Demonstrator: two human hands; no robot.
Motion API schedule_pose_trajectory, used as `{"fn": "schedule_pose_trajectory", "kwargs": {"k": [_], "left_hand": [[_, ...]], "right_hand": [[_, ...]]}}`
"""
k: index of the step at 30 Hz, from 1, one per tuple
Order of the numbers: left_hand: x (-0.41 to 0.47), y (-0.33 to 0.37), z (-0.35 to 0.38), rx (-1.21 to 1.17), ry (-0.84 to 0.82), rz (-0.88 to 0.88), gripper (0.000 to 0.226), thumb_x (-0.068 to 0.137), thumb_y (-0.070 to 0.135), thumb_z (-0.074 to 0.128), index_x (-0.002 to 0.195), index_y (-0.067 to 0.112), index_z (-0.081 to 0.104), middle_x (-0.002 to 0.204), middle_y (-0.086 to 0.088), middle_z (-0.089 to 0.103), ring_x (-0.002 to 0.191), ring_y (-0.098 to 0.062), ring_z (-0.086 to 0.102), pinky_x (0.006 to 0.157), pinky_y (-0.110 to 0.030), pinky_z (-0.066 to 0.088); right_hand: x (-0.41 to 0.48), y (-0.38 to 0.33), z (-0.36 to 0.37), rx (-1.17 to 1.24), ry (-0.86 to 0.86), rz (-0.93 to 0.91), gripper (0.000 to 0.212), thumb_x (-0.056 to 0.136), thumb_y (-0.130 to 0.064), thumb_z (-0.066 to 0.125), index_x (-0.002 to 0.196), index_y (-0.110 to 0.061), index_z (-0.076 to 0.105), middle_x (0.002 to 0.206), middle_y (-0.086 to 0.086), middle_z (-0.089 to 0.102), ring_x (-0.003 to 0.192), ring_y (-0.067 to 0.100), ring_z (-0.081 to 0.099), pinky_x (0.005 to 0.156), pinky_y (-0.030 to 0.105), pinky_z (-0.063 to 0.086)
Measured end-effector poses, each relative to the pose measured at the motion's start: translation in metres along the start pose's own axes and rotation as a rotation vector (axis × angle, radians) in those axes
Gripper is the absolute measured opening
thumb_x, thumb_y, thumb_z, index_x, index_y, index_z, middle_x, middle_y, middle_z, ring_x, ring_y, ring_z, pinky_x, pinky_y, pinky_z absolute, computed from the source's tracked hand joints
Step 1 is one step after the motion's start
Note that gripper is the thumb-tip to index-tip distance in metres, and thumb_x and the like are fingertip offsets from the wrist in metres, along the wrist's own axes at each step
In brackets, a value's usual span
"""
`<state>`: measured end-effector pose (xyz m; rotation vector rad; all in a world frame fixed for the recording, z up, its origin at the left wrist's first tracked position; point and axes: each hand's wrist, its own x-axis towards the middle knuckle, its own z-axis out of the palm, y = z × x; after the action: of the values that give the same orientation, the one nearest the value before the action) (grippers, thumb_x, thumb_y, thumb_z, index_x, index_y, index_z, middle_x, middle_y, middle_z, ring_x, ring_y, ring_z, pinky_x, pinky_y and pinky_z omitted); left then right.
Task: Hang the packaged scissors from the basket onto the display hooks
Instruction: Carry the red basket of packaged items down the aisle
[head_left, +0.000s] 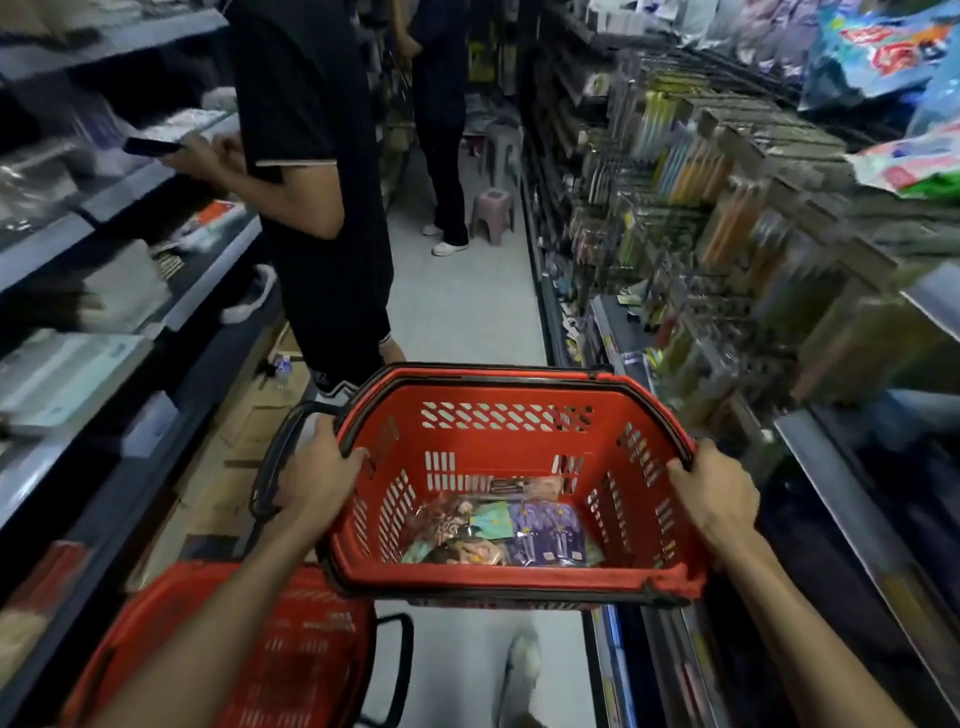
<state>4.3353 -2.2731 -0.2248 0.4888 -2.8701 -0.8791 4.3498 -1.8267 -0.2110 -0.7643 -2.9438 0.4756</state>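
I hold a red plastic basket (509, 410) in the air over the aisle floor. My left hand (319, 473) grips its left rim and my right hand (714, 493) grips its right rim. Several flat packaged items (519, 530) lie on the basket's bottom, some purple, some teal and brown; I cannot make out the scissors inside the packs. The display hooks with hanging packs (717, 208) run along the shelving on my right, blurred by motion.
A second red basket (270, 649) sits low at my left. A person in black (311, 182) stands close ahead on the left, another person farther back. Two plastic stools (492, 210) stand in the narrow aisle. Shelves line both sides.
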Motion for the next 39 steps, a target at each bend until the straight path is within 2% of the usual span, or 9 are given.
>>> {"fn": "schedule_pose_trajectory", "kwargs": {"k": [2,5,12,20,23,25,31,36,39], "left_hand": [[0.046,0.020,0.018,0.006,-0.009,0.009,0.033,0.092,0.036,0.067,0.115,0.019,0.050,0.096,-0.003,0.063,0.088,-0.033,0.064,0.072,-0.038,0.049],[0.116,0.053,0.045,0.060,-0.031,0.012,0.036,0.094,0.037,0.065,0.119,0.017,0.048,0.093,-0.003,0.060,0.090,-0.036,0.066,0.068,-0.036,0.044],[0.270,0.113,0.091,0.099,-0.065,-0.024,0.041,0.093,0.043,0.062,0.120,0.019,0.043,0.098,-0.012,0.068,0.087,-0.038,0.067,0.075,-0.046,0.056],[0.439,0.171,0.140,0.084,-0.045,-0.020,0.039,0.094,0.043,0.061,0.122,0.019,0.046,0.103,-0.012,0.069,0.093,-0.040,0.067,0.071,-0.040,0.046],[0.513,0.188,0.168,0.065,-0.080,-0.020,0.046,0.093,0.046,0.061,0.127,0.020,0.044,0.106,-0.015,0.071,0.094,-0.041,0.068,0.076,-0.042,0.052],[0.567,0.201,0.186,0.065,-0.089,-0.033,0.043,0.093,0.045,0.062,0.123,0.020,0.044,0.105,-0.014,0.070,0.093,-0.041,0.068,0.077,-0.043,0.053],[0.720,0.248,0.215,0.077,-0.089,-0.009,0.043,0.094,0.041,0.065,0.120,0.013,0.046,0.101,-0.016,0.070,0.091,-0.041,0.067,0.066,-0.038,0.044],[0.841,0.288,0.225,0.062,-0.060,0.024,0.040,0.093,0.041,0.066,0.118,0.016,0.046,0.092,-0.012,0.070,0.082,-0.038,0.068,0.064,-0.040,0.052],[0.913,0.310,0.237,0.078,-0.035,0.021,0.041,0.094,0.041,0.065,0.121,0.016,0.045,0.091,-0.012,0.071,0.080,-0.038,0.069,0.064,-0.040,0.053]], "right_hand": [[0.049,-0.015,0.011,-0.013,-0.008,0.003,0.031,0.093,-0.035,0.054,0.103,-0.007,0.058,0.101,0.024,0.069,0.095,0.045,0.066,0.081,0.046,0.055],[0.124,-0.038,0.026,-0.022,-0.016,0.007,0.030,0.094,-0.034,0.053,0.100,-0.004,0.057,0.102,0.026,0.069,0.095,0.046,0.067,0.079,0.045,0.053],[0.282,-0.103,0.039,-0.022,-0.028,0.018,0.029,0.096,-0.028,0.053,0.104,-0.001,0.057,0.104,0.028,0.069,0.099,0.046,0.066,0.082,0.045,0.052],[0.453,-0.176,0.061,-0.024,-0.035,0.020,0.030,0.095,-0.031,0.053,0.106,-0.004,0.058,0.106,0.027,0.069,0.101,0.046,0.066,0.084,0.045,0.051],[0.523,-0.206,0.074,-0.015,-0.027,0.038,0.030,0.095,-0.031,0.055,0.105,-0.004,0.059,0.104,0.027,0.069,0.100,0.045,0.066,0.083,0.044,0.050],[0.572,-0.230,0.082,-0.024,-0.023,0.050,0.032,0.095,-0.032,0.055,0.105,-0.002,0.061,0.104,0.028,0.069,0.100,0.045,0.066,0.082,0.044,0.051],[0.706,-0.304,0.099,-0.014,-0.001,0.062,0.028,0.094,-0.034,0.057,0.096,-0.006,0.058,0.096,0.025,0.068,0.091,0.042,0.067,0.077,0.043,0.052],[0.811,-0.360,0.110,0.012,0.016,0.046,0.030,0.096,-0.032,0.058,0.099,-0.003,0.057,0.096,0.029,0.069,0.090,0.044,0.068,0.070,0.042,0.046],[0.879,-0.393,0.121,0.011,0.031,0.036,0.030,0.096,-0.033,0.057,0.101,-0.004,0.058,0.098,0.028,0.069,0.092,0.044,0.067,0.070,0.040,0.045]]}}
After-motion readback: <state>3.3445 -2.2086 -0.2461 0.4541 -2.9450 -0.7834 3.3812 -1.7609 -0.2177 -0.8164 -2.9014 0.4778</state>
